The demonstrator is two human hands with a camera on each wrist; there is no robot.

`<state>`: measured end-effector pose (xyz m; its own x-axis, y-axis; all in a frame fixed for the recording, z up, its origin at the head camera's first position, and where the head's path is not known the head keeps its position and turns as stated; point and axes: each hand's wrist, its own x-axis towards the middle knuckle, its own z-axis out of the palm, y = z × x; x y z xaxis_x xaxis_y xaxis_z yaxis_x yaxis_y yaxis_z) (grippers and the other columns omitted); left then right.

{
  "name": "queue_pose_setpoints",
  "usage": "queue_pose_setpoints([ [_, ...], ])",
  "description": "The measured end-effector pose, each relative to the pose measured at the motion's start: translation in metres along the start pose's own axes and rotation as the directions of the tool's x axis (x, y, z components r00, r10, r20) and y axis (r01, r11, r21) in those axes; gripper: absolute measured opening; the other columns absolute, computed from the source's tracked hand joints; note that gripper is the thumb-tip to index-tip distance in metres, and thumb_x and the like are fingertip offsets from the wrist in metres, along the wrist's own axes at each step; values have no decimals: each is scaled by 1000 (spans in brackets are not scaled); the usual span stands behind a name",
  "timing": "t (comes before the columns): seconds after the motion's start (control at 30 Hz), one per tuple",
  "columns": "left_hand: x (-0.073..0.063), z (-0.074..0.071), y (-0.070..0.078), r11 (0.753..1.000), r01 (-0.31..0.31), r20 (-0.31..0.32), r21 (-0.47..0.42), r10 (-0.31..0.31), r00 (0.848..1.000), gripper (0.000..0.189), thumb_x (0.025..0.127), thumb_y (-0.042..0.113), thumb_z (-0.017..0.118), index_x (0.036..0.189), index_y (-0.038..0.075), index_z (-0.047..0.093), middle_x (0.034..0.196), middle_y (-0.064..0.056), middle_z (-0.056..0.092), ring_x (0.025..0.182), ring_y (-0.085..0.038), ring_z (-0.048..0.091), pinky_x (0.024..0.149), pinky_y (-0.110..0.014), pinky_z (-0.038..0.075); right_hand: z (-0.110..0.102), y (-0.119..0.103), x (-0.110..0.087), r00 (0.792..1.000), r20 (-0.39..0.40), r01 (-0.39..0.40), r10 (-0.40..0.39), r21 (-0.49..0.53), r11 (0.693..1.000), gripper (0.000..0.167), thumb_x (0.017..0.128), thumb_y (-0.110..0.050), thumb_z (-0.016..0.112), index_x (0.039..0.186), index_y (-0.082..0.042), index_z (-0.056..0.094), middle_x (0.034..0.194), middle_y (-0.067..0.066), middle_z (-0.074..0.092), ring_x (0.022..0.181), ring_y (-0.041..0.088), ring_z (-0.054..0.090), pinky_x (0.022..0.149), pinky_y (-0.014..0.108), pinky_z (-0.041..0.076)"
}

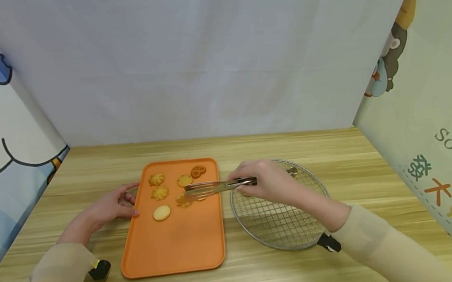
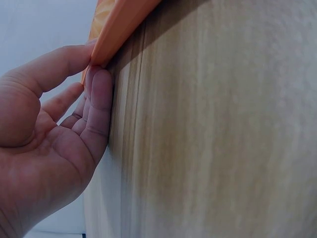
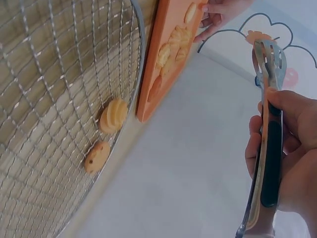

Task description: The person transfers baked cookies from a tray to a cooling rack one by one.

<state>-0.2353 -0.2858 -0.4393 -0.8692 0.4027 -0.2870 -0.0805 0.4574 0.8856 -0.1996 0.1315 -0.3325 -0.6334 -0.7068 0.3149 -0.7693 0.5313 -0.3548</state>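
Observation:
An orange tray [image 1: 179, 247] holds several cookies, among them a plain round cookie [image 1: 161, 213], a swirled cookie [image 1: 160, 193] and a pretzel-shaped cookie [image 1: 198, 171]. My left hand [image 1: 113, 205] pinches the tray's left rim, thumb above and fingertips beneath, as the left wrist view shows. In my right hand [image 1: 265, 180] are metal tongs [image 3: 267, 129] with dark grips, fingers and thumb curled round both arms. Their slotted ends reach over the tray and overlap a flower-shaped cookie [image 1: 184, 200]. I cannot tell whether a cookie is between the tips.
Right of the tray lies a round wire rack [image 1: 284, 226], partly behind my right arm. On its mesh sit a ridged cookie [image 3: 113, 116] and a speckled cookie [image 3: 97, 157]. Beneath everything is a wooden table [image 1: 265, 274], with a pale backdrop [image 1: 204, 92] behind.

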Motion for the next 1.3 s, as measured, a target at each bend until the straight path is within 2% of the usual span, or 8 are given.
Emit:
queue_pose_setpoints([
  [0.3,-2,4,5,1000,6,-9,14,-6,1000,93,80,9,74,151,2,13,104,-16,43,78,-17,52,73,-29,47,-22,11,-16,998,-54,-15,14,-4,1000,24,84,-12,71,107,-15,72,105,-2,69,74,3,59,62,20,48],
  [0.57,-2,4,5,1000,9,-3,9,-9,1000,93,81,10,73,151,3,12,104,-16,43,80,-17,55,75,-28,46,-33,22,-28,996,-88,16,-18,-16,1000,28,83,-13,73,111,-15,71,106,-2,68,69,3,55,59,22,45],
  [0.67,-2,3,5,1000,9,-4,5,-9,1000,93,81,9,73,151,3,13,104,-15,42,80,-17,54,74,-28,46,-36,27,-33,994,-102,31,-33,-18,999,29,82,-11,73,110,-14,71,106,0,69,73,4,58,60,22,46],
  [0.93,-3,4,6,1000,-6,-7,-9,6,1000,93,81,8,73,151,2,13,104,-16,42,80,-16,51,72,-28,47,-40,43,-50,990,-124,58,-63,-43,997,28,81,-8,74,108,-12,71,100,0,69,72,5,57,59,23,46],
  [1.17,-3,4,6,1000,6,0,-16,-6,1000,93,81,9,73,151,4,11,104,-15,41,80,-17,50,72,-30,48,-39,56,-63,990,-123,67,-73,-48,997,30,79,-4,75,108,-11,71,102,3,69,79,9,63,61,24,47],
  [1.3,-3,4,6,1000,12,-1,-14,-12,1000,93,81,9,73,151,4,12,104,-15,41,80,-18,50,72,-30,48,-38,63,-68,990,-118,75,-79,-39,996,30,78,-2,75,107,-9,71,98,3,70,72,6,59,58,22,45],
])
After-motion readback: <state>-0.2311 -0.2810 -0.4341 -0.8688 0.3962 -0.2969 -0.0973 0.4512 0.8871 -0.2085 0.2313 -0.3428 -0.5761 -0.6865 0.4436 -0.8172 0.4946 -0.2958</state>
